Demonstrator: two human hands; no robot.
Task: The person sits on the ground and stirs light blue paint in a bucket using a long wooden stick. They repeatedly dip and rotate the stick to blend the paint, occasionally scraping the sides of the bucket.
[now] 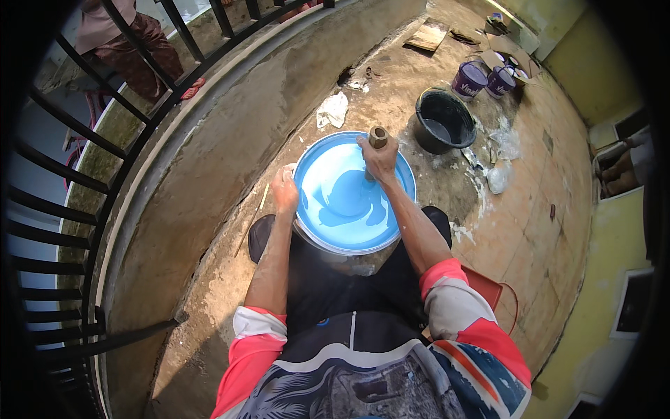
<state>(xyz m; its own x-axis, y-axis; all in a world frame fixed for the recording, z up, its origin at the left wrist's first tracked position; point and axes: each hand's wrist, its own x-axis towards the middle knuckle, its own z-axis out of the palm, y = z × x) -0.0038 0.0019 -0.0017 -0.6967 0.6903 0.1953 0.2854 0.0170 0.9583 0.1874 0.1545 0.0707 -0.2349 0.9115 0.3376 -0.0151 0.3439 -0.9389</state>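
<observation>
A wide, round bucket [343, 250] stands between my knees, holding light blue paint [342, 192] with glossy swirls on its surface. My right hand [380, 162] is wrapped round a thick bamboo stick [377, 135], whose lower end dips into the paint near the right side. The stick's top pokes up above my fist; its tip is hidden in the paint. At the bucket's left rim, my left hand [285, 188] grips the edge, fingers bent over it.
A black bucket [444, 122] stands beyond to the right, with purple paint pails [469, 80] behind it. White rags [332, 109] and plastic scraps [498, 178] lie about. A low wall with black railings [105, 133] runs along the left; another person's legs [143, 63] show beyond it.
</observation>
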